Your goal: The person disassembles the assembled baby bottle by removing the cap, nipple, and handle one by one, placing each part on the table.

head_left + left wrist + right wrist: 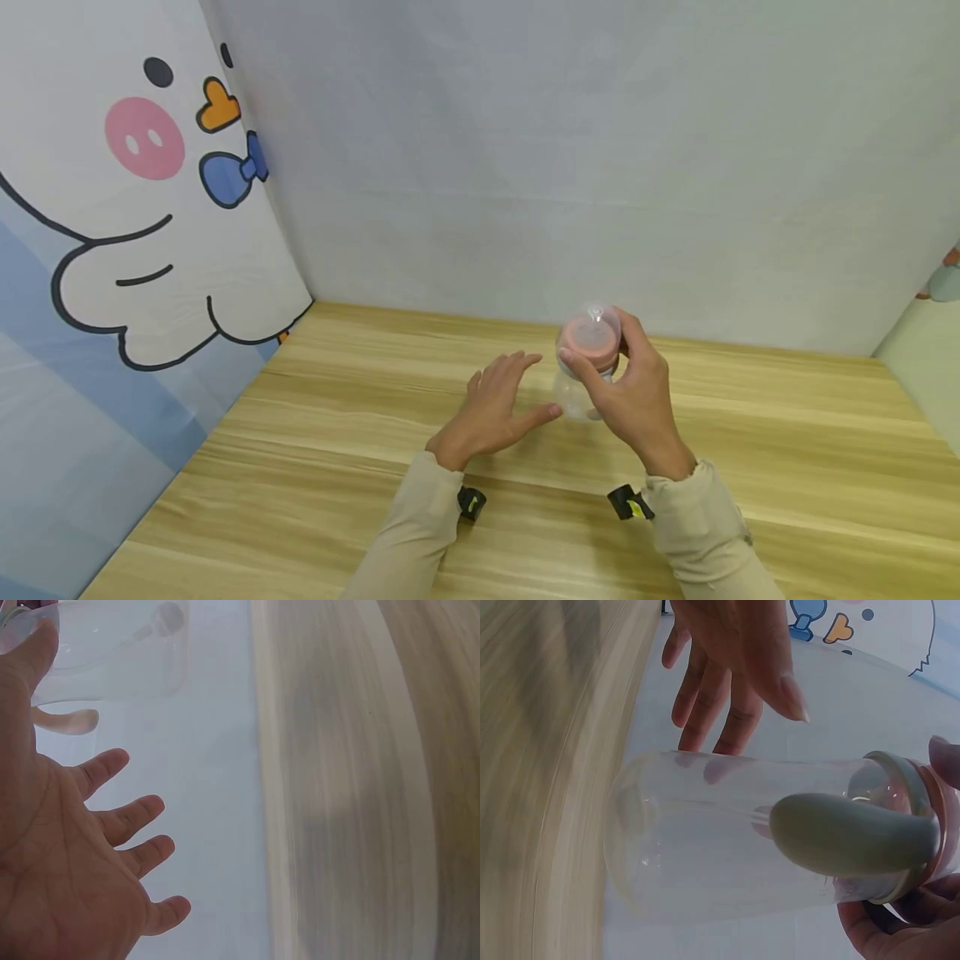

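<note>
My right hand (637, 396) grips a clear baby bottle (705, 847) near its top, thumb and fingers around the pink collar (934, 817). A transparent dome cap (595, 321) covers the top. The right wrist view shows a pale curved handle (847, 834) at the bottle's side. Inside the bottle, a thin straw with a weighted end (168, 618) appears in the left wrist view. My left hand (487, 412) is just left of the bottle, fingers spread and palm facing it. Its thumb tip overlaps the bottle's lower edge in the head view.
A wood-grain table (300, 467) lies under both hands. Behind it hangs a plain pale wall covering (525, 167), and a cartoon-printed sheet (165, 250) stands along the left. Black wrist devices (471, 503) are worn at both beige sleeves (420, 517).
</note>
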Demonstrator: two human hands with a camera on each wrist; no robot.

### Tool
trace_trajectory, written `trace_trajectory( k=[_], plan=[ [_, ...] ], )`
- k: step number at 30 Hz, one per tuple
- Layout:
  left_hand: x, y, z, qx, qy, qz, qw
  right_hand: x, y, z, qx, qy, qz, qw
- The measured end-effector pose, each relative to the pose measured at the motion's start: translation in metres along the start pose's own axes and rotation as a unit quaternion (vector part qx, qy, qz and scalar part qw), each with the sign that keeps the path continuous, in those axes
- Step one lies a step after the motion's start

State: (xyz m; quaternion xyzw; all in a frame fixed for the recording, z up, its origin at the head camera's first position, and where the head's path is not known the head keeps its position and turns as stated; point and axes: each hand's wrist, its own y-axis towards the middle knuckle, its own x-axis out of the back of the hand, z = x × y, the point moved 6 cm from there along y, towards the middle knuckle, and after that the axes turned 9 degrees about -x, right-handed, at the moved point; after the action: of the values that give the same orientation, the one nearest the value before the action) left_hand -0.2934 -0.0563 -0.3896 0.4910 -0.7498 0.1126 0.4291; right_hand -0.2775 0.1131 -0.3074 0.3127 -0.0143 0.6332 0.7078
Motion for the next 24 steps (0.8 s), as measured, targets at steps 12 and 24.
trace_trajectory(
  k=[12, 24],
  plan=[
    [0.003, 0.004, -0.005, -0.019, -0.003, -0.010, 0.9998, -0.003, 0.001, 0.000, -0.001, 0.000, 0.011, 1.000],
    [0.004, 0.007, -0.012, -0.035, -0.020, -0.017, 0.9990, -0.005, 0.000, 0.002, 0.000, 0.019, 0.019, 1.000]
  ],
)
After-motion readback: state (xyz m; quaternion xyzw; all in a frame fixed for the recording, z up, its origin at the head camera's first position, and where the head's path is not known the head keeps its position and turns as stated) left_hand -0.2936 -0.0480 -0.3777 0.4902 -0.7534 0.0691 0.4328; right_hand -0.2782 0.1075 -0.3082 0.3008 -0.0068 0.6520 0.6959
